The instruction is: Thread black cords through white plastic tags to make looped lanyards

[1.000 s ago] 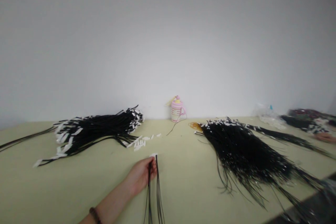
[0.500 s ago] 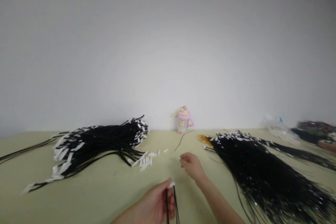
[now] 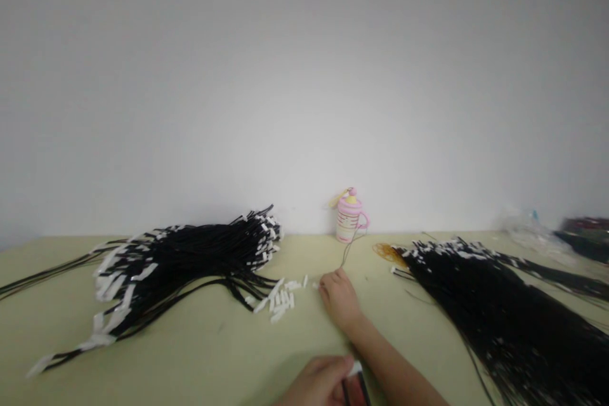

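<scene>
My left hand [image 3: 316, 382] is closed at the lower edge of the view. Between its thumb and fingers is a black cable [image 3: 364, 387] that splits in two strands under a white end piece [image 3: 355, 368]. My right hand [image 3: 340, 298] rests on the table beyond it, fingers curled down and together. A small white piece [image 3: 314, 285] shows at its fingertips; whether the fingers grip anything is hidden. To the left of that hand lie several loose white pieces [image 3: 284, 298].
A bundle of black cables with white ends [image 3: 200, 254] lies at left, and another bundle of black cables [image 3: 504, 304] spreads at right. A pink and white cup-shaped thing [image 3: 349, 219] stands by the wall. Yellowish bands [image 3: 389, 254] and clear plastic [image 3: 533, 235] lie at right.
My right hand has come down onto the table by a small white piece, its fingers curling in. My left hand, with the cable, sits lower and farther right. The view has shifted slightly.
</scene>
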A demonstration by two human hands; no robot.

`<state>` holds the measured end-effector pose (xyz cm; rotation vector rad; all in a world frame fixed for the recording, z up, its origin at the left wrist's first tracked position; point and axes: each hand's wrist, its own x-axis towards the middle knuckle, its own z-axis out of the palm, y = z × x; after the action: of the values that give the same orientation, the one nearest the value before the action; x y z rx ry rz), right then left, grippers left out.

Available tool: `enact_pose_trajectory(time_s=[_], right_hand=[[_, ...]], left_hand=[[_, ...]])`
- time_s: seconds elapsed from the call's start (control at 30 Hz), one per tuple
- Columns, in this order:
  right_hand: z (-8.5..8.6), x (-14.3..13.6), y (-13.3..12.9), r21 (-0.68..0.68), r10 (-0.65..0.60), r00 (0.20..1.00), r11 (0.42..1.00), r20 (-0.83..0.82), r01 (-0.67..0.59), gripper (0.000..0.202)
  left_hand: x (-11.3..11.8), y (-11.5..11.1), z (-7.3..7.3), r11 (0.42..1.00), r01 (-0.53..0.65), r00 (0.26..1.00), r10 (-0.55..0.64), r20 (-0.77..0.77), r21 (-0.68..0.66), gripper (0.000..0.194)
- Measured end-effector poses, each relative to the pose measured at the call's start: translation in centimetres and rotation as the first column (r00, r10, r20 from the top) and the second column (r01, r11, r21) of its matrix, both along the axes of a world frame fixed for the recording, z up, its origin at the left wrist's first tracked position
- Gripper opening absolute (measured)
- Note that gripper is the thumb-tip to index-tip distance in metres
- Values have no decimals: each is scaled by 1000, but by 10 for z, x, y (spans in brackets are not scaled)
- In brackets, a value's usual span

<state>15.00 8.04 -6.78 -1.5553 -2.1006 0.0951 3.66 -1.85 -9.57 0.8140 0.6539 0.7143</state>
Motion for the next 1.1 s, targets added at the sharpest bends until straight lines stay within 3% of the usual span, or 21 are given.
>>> enact_pose_trajectory(time_s=[0.17, 0.27, 0.4, 0.53, 0.67, 0.77, 0.87, 1.1], right_hand=[[-4, 12, -41, -96, 27, 979, 994, -202, -47, 19], [-5, 31, -80, -151, -20, 904, 987, -428, -50, 22], [4, 61, -143, -269, -104, 686, 953, -720, -137, 33], [16, 83, -199, -368, -229, 416, 882, -880, -293, 39], [22, 96, -220, -386, -348, 170, 855, -922, -346, 42], [23, 99, -218, -374, -378, 59, 858, -924, -351, 34], [23, 97, -215, -353, -361, 46, 863, -931, -362, 27], [24, 94, -220, -336, -311, 132, 831, -941, -443, 29]], left_hand=[[3, -20, 20, 998, 58, 998, -58, -14, 22, 41], [-3, -26, 34, 995, 67, 997, -65, -43, 68, 34], [-8, -30, 44, 987, 112, 992, -104, -75, 112, 28], [0, -43, 47, 975, 183, 981, -173, -83, 129, 25], [23, -65, 45, 954, 269, 961, -257, -107, 128, 23], [36, -75, 43, 938, 319, 944, -302, -133, 135, 20], [38, -76, 42, 937, 323, 942, -305, -138, 132, 18], [29, -70, 44, 956, 289, 956, -286, -62, 48, 15]])
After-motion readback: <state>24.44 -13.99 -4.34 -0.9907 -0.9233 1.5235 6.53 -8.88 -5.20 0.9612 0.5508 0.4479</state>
